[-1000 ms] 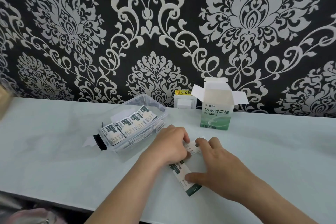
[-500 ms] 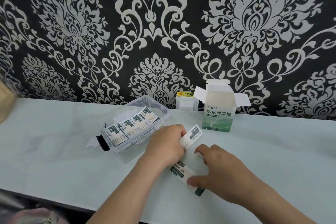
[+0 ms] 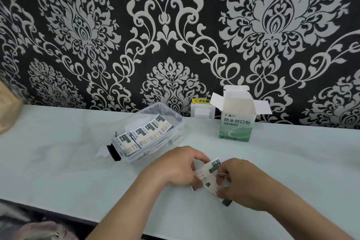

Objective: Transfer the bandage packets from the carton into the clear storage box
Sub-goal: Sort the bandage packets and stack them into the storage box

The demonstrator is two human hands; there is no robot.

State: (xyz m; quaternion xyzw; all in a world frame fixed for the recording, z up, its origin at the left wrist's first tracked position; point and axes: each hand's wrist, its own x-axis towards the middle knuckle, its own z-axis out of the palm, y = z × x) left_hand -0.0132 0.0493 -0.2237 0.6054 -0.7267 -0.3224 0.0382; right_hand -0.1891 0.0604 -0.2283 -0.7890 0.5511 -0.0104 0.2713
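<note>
A small stack of white-and-green bandage packets (image 3: 210, 173) lies on the pale table between my two hands. My left hand (image 3: 176, 167) pinches the stack's left side, and my right hand (image 3: 241, 181) grips its right side with curled fingers. The clear storage box (image 3: 171, 117) stands to the upper left of my hands, open, with a row of packets (image 3: 145, 135) laid in it. The green and white carton (image 3: 236, 117) stands upright near the wall with its top flaps open. Its inside is hidden from this angle.
A white wall socket (image 3: 201, 112) with a yellow warning label sits between the box and the carton. The patterned wall closes the back of the table. The table's front edge (image 3: 58, 207) runs below my forearms. A beige object (image 3: 8, 109) is at the far left.
My left hand lifted one packet, then brought it back down. Both hands have closed in on the stack from either side.
</note>
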